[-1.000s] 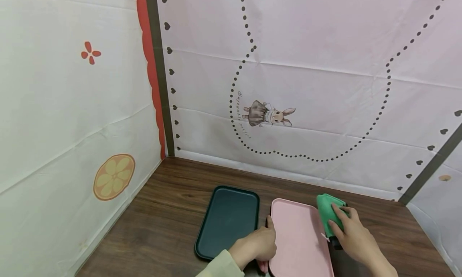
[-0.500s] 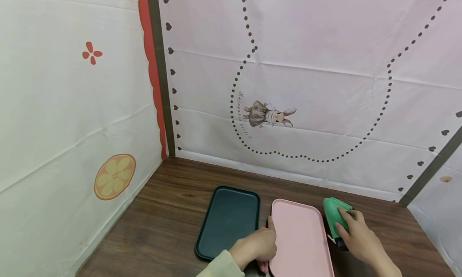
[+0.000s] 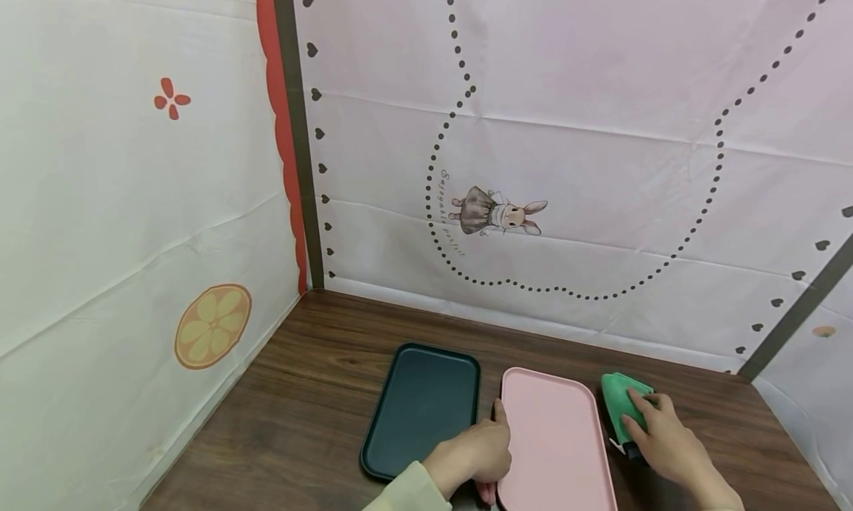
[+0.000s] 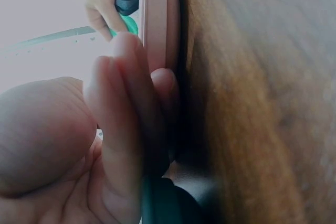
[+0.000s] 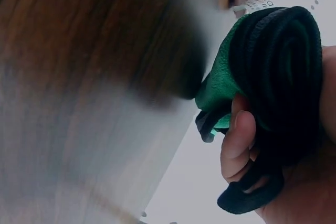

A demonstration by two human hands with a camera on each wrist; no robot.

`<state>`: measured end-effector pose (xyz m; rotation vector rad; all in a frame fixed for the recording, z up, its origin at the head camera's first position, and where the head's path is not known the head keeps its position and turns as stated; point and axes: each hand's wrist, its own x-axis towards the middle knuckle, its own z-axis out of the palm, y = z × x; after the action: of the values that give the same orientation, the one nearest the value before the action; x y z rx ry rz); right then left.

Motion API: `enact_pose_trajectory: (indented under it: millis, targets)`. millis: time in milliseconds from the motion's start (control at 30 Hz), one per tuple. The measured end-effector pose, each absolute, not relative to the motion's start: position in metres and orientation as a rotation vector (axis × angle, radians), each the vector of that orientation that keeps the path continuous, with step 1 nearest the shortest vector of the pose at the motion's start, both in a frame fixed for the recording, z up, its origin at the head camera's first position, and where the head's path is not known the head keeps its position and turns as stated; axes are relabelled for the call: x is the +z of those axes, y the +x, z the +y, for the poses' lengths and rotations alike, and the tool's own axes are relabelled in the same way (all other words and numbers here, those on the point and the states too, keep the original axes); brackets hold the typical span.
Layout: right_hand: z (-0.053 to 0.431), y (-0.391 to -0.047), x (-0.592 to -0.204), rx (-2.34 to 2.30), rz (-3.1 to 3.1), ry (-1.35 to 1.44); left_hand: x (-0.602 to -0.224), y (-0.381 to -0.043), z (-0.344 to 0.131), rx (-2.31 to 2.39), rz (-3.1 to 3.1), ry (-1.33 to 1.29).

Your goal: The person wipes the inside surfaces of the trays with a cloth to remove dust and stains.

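My right hand (image 3: 669,444) grips a rolled green cloth bundle (image 3: 621,400) with black edging, on the table just right of the pink tray (image 3: 556,437). The right wrist view shows dark, coiled layers at the bundle's end, a black loop, a white tag and my fingers curled round it (image 5: 278,72). My left hand (image 3: 476,450) rests between the dark teal tray (image 3: 426,407) and the pink one. Its index finger is stretched along the pink tray's left rim. Up close in the left wrist view, its loosely bent fingers (image 4: 121,124) lie beside the pink rim (image 4: 156,19).
Both trays lie side by side on a dark wood table (image 3: 320,370). A printed cloth wall (image 3: 586,185) with a rabbit drawing stands along the back, and a white cloth wall (image 3: 120,237) closes off the left side.
My right hand has moved right and slightly nearer with the green cloth bundle, from the pink tray's right rim onto the wood beside it. My left hand has stayed in place.
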<state>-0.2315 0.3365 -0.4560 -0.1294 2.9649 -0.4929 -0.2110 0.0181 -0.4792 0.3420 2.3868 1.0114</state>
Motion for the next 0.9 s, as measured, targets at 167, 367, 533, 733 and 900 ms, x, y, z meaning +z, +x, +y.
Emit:
enact_pose_trajectory:
  millis: [167, 367, 533, 733, 900]
  targets:
    - [0.339, -0.234, -0.459, -0.483, 2.954, -0.137, -0.480, -0.211, 0.018, 1.010, 2.374, 0.352]
    - [0.342, -0.235, -0.462, -0.471, 2.946, -0.168, -0.482, -0.213, 0.018, 1.003, 2.372, 0.353]
    - [0.344, -0.235, -0.467, -0.434, 2.939, -0.179, -0.481, -0.212, 0.018, 1.005, 2.378, 0.351]
    - [0.347, -0.235, -0.471, -0.420, 2.885, -0.161, -0.480, -0.212, 0.018, 1.001, 2.383, 0.341]
    - [0.347, -0.234, -0.473, -0.431, 2.810, -0.127, -0.480, -0.212, 0.018, 0.995, 2.390, 0.339]
